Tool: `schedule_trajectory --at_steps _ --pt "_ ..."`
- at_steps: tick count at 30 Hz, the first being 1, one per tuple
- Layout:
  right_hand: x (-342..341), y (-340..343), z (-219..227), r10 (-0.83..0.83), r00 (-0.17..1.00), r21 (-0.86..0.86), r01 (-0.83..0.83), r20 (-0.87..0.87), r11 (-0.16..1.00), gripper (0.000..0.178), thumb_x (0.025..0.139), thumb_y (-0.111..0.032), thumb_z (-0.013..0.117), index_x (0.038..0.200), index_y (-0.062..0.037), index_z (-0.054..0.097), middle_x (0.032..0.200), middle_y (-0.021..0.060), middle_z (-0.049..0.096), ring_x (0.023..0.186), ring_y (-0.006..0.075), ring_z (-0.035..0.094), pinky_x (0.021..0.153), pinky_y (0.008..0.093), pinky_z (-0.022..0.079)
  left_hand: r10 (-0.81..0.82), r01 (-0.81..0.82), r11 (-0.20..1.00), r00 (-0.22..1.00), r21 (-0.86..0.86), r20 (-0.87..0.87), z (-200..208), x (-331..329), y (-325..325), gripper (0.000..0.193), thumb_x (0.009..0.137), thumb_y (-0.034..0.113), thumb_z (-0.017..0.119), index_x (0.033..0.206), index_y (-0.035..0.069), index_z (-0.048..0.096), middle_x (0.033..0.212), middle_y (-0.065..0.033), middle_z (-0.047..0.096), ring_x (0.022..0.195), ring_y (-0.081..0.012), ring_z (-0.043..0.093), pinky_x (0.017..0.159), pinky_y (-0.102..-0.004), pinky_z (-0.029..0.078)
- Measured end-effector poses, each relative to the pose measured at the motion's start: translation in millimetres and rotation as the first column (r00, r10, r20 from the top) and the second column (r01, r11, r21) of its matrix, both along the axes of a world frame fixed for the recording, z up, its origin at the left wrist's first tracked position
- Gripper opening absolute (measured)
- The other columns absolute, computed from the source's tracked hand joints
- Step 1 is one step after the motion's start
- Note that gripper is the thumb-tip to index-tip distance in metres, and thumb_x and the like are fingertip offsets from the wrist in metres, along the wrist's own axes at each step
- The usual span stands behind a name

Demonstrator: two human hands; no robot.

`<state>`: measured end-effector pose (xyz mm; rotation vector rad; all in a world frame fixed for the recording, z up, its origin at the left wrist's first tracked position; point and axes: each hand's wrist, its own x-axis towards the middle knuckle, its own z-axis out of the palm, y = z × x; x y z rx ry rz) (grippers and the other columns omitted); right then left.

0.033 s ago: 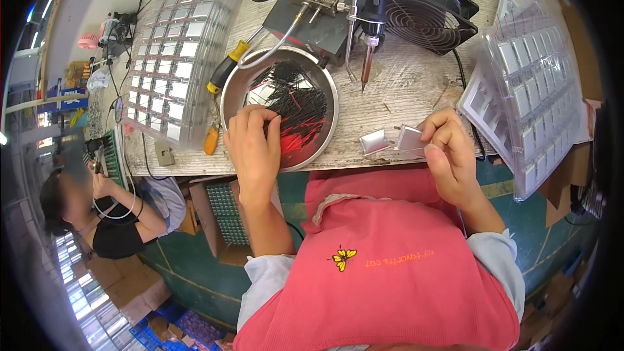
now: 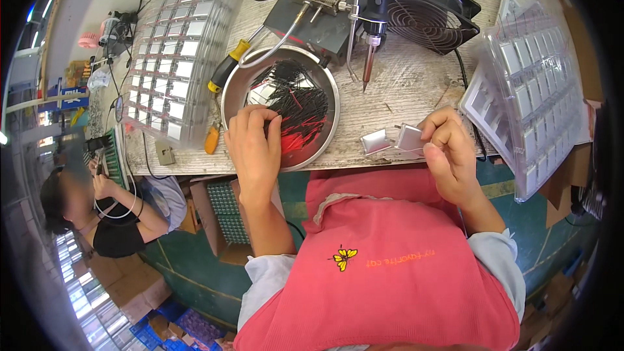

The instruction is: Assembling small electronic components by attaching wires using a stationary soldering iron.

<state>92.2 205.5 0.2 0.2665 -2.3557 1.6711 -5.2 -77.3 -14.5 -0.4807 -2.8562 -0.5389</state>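
My left hand point(image 2: 252, 143) reaches over the near-left rim of a round metal bowl point(image 2: 333, 114). Its fingers are curled together, and what they pinch, if anything, is hidden. Inside the bowl lies a heap of short black and red wires point(image 2: 296, 104), beside the fingertips. My right hand point(image 2: 450, 149) is closed on a small silver pouch cell point(image 2: 409, 136), held by its right edge between thumb and fingers near the table's front edge. Just left of it is a second silver pouch cell point(image 2: 375, 142), close to the first; whether they touch I cannot tell.
A soldering iron point(image 2: 370, 58) points down beyond the hands, beside a black fan point(image 2: 432, 23). Clear trays of silver cells stand left point(image 2: 172, 65) and right point(image 2: 536, 91). A yellow-black screwdriver point(image 2: 227, 68) lies by the bowl. Another person point(image 2: 117, 221) sits far left.
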Motion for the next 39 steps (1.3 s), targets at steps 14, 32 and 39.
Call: schedule_trajectory --at_steps 14,32,39 --pt "-9.0 -10.6 -15.2 -0.04 0.999 -0.056 0.04 0.009 0.998 0.018 0.074 0.003 0.066 0.085 -0.0038 0.053 0.091 0.0117 0.053 0.083 0.023 0.053 0.075 0.0318 0.042 -0.02 0.018 0.996 1.0 0.092 0.022 7.2 -2.1 8.9 0.01 0.08 0.007 0.066 0.089 0.004 0.064 0.089 -0.0078 0.061 0.083 -0.0269 0.056 0.073 -0.0372 0.043" --pt "-9.9 -9.7 -19.1 -0.081 0.997 -0.04 0.08 -0.014 0.996 0.017 0.076 0.001 0.067 0.087 -0.0036 0.055 0.094 0.012 0.054 0.085 0.0228 0.053 0.076 0.0313 0.041 -0.128 0.123 0.99 0.99 -0.069 -0.065 2.9 -16.8 28.4 0.007 0.078 0.008 0.066 0.084 0.007 0.064 0.09 -0.0064 0.056 0.082 -0.0268 0.054 0.071 -0.0379 0.044" --pt "-13.1 -11.2 -21.2 -0.111 0.993 -0.092 0.108 -0.033 0.99 0.015 0.077 0.001 0.066 0.086 -0.0032 0.054 0.092 0.011 0.055 0.081 0.0213 0.054 0.074 0.0297 0.042 -0.066 0.066 0.986 0.998 0.153 -0.002 9.4 -7.6 29.4 0.007 0.082 0.007 0.064 0.087 0.004 0.062 0.083 -0.0084 0.058 0.075 -0.0254 0.055 0.067 -0.037 0.043"
